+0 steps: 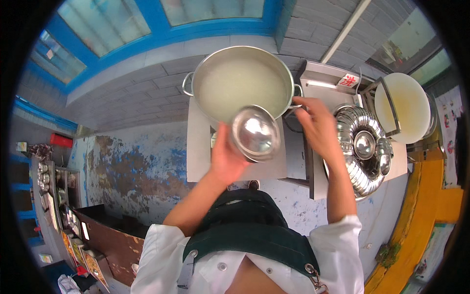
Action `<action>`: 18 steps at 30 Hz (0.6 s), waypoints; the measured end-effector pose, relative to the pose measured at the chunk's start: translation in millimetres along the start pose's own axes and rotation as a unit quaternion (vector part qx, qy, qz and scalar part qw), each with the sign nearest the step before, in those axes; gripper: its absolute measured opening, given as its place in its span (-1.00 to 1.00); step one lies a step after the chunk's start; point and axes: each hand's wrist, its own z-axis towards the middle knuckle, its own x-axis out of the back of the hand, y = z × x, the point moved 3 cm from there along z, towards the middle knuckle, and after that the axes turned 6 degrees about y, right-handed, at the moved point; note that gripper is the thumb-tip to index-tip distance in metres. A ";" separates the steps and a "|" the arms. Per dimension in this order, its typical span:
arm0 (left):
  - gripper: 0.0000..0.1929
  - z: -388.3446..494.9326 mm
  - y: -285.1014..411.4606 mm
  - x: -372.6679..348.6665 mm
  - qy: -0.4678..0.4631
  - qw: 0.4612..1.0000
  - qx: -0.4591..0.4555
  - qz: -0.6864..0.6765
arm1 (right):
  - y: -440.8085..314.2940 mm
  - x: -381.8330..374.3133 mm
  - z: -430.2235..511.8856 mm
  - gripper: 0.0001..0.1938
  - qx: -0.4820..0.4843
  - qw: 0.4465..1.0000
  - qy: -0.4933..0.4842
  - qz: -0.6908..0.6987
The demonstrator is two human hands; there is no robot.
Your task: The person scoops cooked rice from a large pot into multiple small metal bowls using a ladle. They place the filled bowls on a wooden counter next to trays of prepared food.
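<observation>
My left hand (229, 156) grips a shiny stainless steel bowl (256, 134), tilted over the near rim of a large two-handled metal pot (196, 106). Cloudy pale liquid (242, 82) fills much of the pot, which stands on a light-topped stand (198, 154). By the pot's right handle is my right hand (317, 126), fingers apart and holding nothing; whether a fingertip touches the handle I cannot tell. To the right of that hand, many metal bowls (361, 182) stand nested in a curved row, with a single bowl (364, 145) in the middle.
A steel counter (398, 158) bears the nested bowls. Behind them stands a large round container (404, 108) with a whitish, yellow-tinged surface, beside a metal frame (391, 104). A grey brick wall (158, 92) runs behind the pot. A brown cabinet (110, 239) stands lower left.
</observation>
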 end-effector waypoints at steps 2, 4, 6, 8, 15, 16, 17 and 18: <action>-0.16 -13.2 35.0 15.0 -0.015 0.998 -0.057 -0.003 | 10.8 -76.8 39.0 -0.67 -0.034 0.974 -0.171 -0.147; -0.19 -23.6 66.8 28.2 -0.047 0.991 -0.123 -0.004 | 22.8 -131.9 50.9 -0.67 -0.062 0.894 -0.348 -0.277; -0.18 -33.3 90.7 48.1 -0.018 0.987 -0.162 0.015 | 34.3 -163.2 62.0 -0.70 -0.021 0.851 -0.407 -0.331; -0.16 -43.7 107.7 70.5 0.020 0.982 -0.187 0.014 | 51.8 -174.8 72.1 -0.71 0.002 0.814 -0.454 -0.362; -0.25 -60.5 121.7 111.4 0.035 0.965 -0.203 -0.161 | 98.6 -189.5 109.4 -0.61 -0.247 0.836 -0.436 -0.224; -0.21 -60.5 123.7 111.2 0.024 0.964 -0.203 -0.168 | 100.3 -183.4 109.3 -0.58 -0.237 0.844 -0.427 -0.222; -0.17 -61.3 125.6 110.5 0.013 0.964 -0.200 -0.175 | 100.8 -176.2 105.6 -0.55 -0.244 0.845 -0.418 -0.228; -0.11 -62.2 125.4 108.3 -0.015 0.963 -0.192 -0.191 | 97.0 -167.9 101.1 -0.57 -0.174 0.869 -0.406 -0.224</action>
